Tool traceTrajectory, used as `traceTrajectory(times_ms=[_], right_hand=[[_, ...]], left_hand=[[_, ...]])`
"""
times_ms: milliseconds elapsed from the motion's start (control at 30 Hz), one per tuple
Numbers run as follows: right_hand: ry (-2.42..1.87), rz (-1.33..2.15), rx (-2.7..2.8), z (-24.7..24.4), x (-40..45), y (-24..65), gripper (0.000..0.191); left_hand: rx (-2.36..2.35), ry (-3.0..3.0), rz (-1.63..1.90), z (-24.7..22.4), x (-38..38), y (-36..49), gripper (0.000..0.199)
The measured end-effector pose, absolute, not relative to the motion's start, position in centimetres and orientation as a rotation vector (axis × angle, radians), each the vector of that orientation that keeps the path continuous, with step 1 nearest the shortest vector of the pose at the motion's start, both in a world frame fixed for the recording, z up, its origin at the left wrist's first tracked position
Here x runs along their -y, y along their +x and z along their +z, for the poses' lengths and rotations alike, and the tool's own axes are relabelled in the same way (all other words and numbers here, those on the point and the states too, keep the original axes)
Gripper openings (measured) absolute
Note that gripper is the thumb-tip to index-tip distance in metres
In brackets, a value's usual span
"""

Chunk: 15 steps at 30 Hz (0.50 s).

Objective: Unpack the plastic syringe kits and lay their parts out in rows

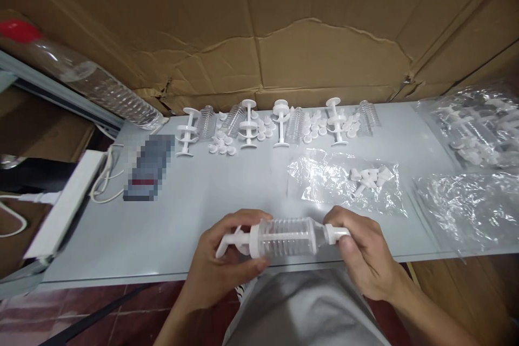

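A clear ribbed plastic syringe [286, 238] lies level in front of me, just above the table's near edge. My left hand [227, 259] is wrapped round its left end, at the white collar [254, 241] and the white plunger handle [229, 241]. At the other end, the clear barrel narrows to a white nozzle [336, 234], which my right hand [365, 254] pinches between thumb and fingers. Beyond my hands, more white nozzle pieces [370, 178] rest on a clear plastic bag [324, 173].
White plungers [248, 124], clear ribbed barrels [295, 125] and small white caps [222, 143] line the back, against a cardboard wall [316, 54]. Filled bags [482, 124] lie right. At left are a large bottle [89, 78], a blurred-out dark object [150, 167] and a power strip [67, 203].
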State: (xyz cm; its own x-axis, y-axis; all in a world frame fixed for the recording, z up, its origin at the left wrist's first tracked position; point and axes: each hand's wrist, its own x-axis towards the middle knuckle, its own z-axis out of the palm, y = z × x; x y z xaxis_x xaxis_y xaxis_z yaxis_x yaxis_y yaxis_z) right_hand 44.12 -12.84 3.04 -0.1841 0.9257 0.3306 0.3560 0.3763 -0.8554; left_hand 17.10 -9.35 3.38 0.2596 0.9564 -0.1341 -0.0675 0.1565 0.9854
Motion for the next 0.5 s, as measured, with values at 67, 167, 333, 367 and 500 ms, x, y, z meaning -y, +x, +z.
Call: traceTrajectory(times_ms=[67,167,333,367,500], right_hand=[[-1.162,0.897,1.643,3.3,13.1,43.8,0.038],[-1.171,0.881,1.64,3.3,13.2,43.6,0.038],[-1.02,0.607,1.931,3.0,12.7,44.4,0.02],[-0.997,0.597,1.972,3.0,12.7,44.6,0.015],[-1.066,0.769,1.916,3.2,12.7,44.9,0.002]], left_hand=[[-0.944,1.275,1.043,3.7,9.8,16.8,0.04],[-1.011,1.203,1.007,3.8,9.9,16.9,0.037],[-1.096,0.805,0.728,3.1,9.3,17.7,0.046],[-1.085,0.752,0.691,2.9,9.1,17.7,0.05],[-1.145,0.788,0.774,2.9,9.2,17.4,0.046]])
